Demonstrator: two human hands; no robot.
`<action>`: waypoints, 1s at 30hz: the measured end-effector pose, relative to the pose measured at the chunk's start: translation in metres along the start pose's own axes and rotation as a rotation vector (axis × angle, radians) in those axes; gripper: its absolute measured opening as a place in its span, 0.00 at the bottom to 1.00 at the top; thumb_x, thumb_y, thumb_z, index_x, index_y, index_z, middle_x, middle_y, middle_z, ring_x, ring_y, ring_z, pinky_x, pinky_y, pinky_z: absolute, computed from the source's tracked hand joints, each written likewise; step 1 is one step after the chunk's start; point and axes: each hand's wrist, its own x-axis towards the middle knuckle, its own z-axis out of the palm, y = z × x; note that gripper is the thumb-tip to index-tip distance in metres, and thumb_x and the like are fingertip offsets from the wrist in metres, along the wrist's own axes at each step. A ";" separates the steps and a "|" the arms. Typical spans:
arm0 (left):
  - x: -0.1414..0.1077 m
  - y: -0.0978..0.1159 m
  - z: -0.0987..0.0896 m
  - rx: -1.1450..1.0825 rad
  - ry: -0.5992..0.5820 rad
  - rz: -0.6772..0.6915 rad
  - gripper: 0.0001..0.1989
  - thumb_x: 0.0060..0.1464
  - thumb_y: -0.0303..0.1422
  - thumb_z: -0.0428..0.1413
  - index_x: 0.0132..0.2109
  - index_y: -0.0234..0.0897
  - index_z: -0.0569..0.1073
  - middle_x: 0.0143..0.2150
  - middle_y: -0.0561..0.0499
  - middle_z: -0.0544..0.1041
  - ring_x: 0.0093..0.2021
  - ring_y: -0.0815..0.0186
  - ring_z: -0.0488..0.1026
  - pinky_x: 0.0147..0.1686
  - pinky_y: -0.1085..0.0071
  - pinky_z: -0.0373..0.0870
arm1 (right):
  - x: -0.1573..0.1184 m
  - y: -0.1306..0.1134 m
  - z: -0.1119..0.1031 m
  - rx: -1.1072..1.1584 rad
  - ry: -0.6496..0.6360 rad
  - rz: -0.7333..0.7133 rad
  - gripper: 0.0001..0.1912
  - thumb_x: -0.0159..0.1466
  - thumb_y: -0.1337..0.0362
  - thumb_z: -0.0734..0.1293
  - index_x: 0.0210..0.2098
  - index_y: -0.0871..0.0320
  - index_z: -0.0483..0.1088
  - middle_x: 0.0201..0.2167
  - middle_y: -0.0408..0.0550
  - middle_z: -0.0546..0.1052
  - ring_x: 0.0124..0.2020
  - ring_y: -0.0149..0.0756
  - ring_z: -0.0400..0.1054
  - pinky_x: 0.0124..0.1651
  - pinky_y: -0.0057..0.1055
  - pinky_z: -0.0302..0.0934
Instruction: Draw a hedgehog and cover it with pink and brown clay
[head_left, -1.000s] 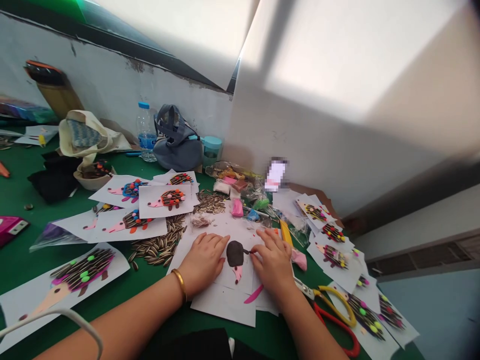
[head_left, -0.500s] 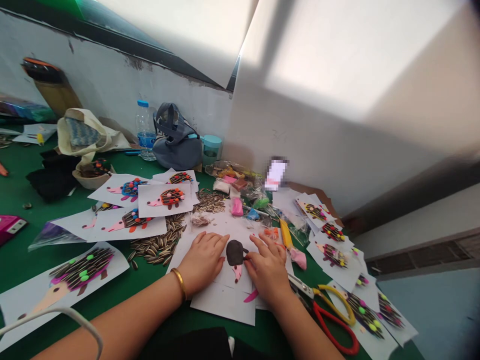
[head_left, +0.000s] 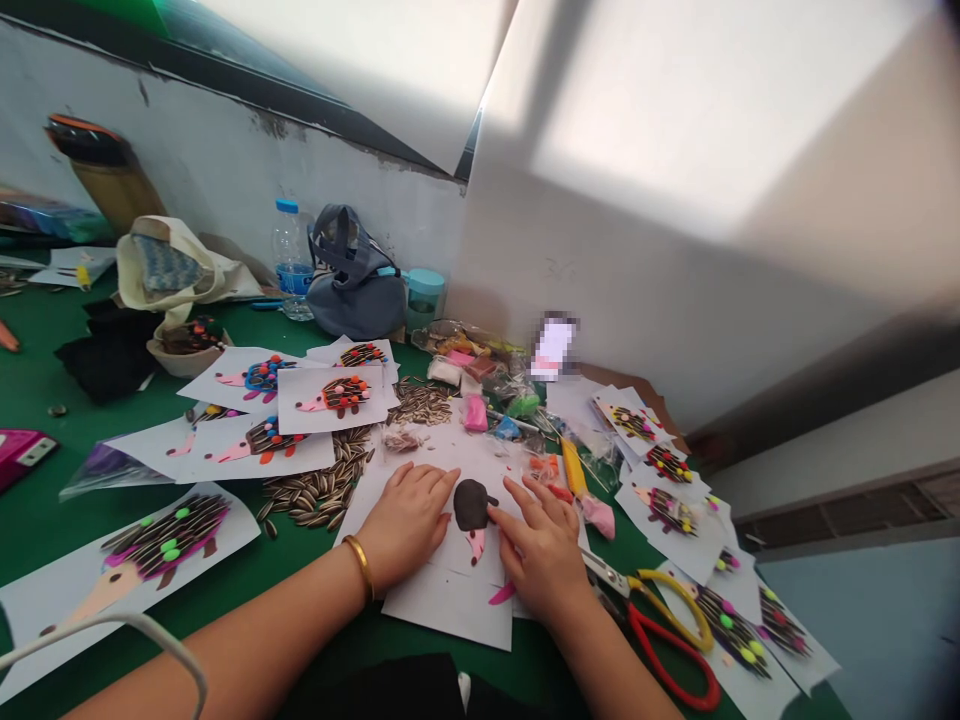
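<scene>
On a white sheet of paper (head_left: 450, 605) lies a hedgehog shape with a dark grey clay body (head_left: 472, 504) and a pink clay snout (head_left: 475, 545). My left hand (head_left: 409, 525) rests flat on the paper to the left of the body, fingers stretched out. At the body's right edge my right hand (head_left: 541, 540) touches a small dark clay piece (head_left: 492, 501) with a fingertip, its other fingers spread. A magenta clay strip (head_left: 502, 594) lies partly beneath the right hand.
Sunflower seeds (head_left: 319, 485) are heaped at the left. Finished hedgehog cards (head_left: 330, 400) lie on both sides. Scissors (head_left: 637, 585) sit by my right wrist, with a yellow-handled tool (head_left: 572, 467) and bagged clay (head_left: 474, 412) beyond. A bottle (head_left: 291, 265) and blue bag (head_left: 356, 290) stand behind.
My right hand has shifted slightly right, and its thumb and finger have come away from around the small dark piece. The left hand stays in place.
</scene>
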 end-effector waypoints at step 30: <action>0.000 0.000 0.000 -0.004 0.013 0.006 0.25 0.58 0.29 0.53 0.63 0.36 0.63 0.56 0.43 0.73 0.58 0.55 0.65 0.62 0.53 0.53 | -0.009 -0.003 -0.004 0.066 -0.027 0.022 0.19 0.61 0.68 0.62 0.49 0.48 0.75 0.62 0.46 0.68 0.65 0.50 0.55 0.59 0.49 0.51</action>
